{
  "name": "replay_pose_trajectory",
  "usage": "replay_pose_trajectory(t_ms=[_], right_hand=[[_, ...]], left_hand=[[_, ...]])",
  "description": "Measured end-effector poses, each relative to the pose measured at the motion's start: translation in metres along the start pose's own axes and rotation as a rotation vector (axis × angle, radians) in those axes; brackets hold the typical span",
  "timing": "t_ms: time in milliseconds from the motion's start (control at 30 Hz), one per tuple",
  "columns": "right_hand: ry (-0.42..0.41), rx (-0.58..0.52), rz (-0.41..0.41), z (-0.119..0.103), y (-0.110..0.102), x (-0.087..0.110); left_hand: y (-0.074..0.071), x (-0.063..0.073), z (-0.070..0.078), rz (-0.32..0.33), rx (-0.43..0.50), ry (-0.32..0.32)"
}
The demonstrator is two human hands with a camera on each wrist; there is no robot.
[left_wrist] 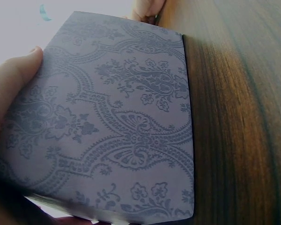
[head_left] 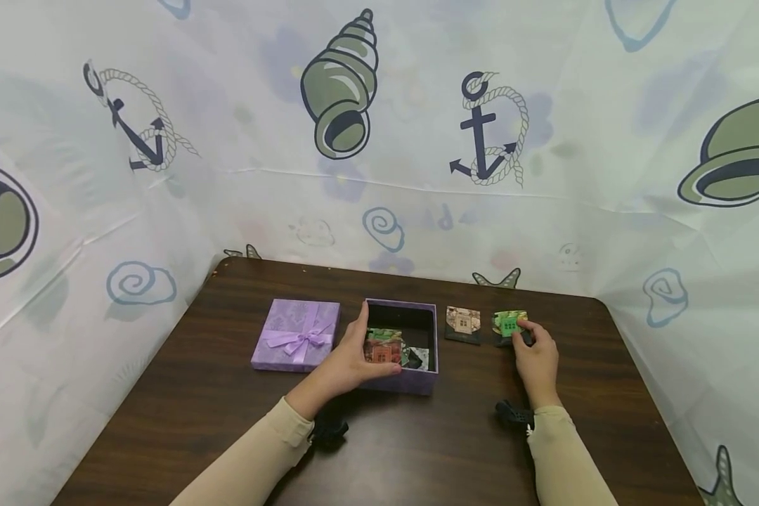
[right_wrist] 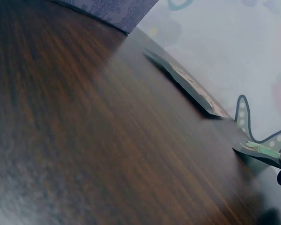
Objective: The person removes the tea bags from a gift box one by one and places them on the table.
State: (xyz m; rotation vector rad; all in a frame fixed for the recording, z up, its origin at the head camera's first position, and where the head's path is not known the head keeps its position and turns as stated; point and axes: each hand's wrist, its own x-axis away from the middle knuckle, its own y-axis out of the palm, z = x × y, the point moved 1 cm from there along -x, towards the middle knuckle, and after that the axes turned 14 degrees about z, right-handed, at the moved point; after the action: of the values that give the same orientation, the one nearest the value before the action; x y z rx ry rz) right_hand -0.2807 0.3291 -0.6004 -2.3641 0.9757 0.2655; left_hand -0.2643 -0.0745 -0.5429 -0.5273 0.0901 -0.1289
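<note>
My left hand (head_left: 348, 355) grips the near left corner of a purple patterned box (head_left: 435, 344), its thumb over the front rim. In the left wrist view the box's front wall (left_wrist: 126, 126) fills much of the picture, with the thumb at its upper edge. Inside the box lie a red packet (head_left: 382, 353) and several others, partly behind the hand. On the right my right hand (head_left: 537, 358) pinches the right edge of a small green square packet (head_left: 506, 325), close over the table. A beige square packet (head_left: 463, 323) lies flat between the box and that hand.
A lilac lid (head_left: 284, 323) with a ribbon bow lies left of the box. The dark wooden table (head_left: 417, 450) ends at a patterned cloth (head_left: 417, 126) behind and at both sides. Black straps (head_left: 512, 413) sit at the wrists.
</note>
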Motion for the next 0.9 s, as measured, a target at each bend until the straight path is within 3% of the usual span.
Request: replay_pose_trajectory(t_ms=[533, 900], right_hand=[[-0.023, 0.020, 0.014, 0.0016, 0.0033, 0.0010], [-0.023, 0.131, -0.042, 0.0058, 0.0069, -0.0003]], left_hand=[[0.0001, -0.0010, -0.0023, 0.009, 0.001, 0.008], [0.0001, -0.0003, -0.0001, -0.001, 0.020, 0.012]])
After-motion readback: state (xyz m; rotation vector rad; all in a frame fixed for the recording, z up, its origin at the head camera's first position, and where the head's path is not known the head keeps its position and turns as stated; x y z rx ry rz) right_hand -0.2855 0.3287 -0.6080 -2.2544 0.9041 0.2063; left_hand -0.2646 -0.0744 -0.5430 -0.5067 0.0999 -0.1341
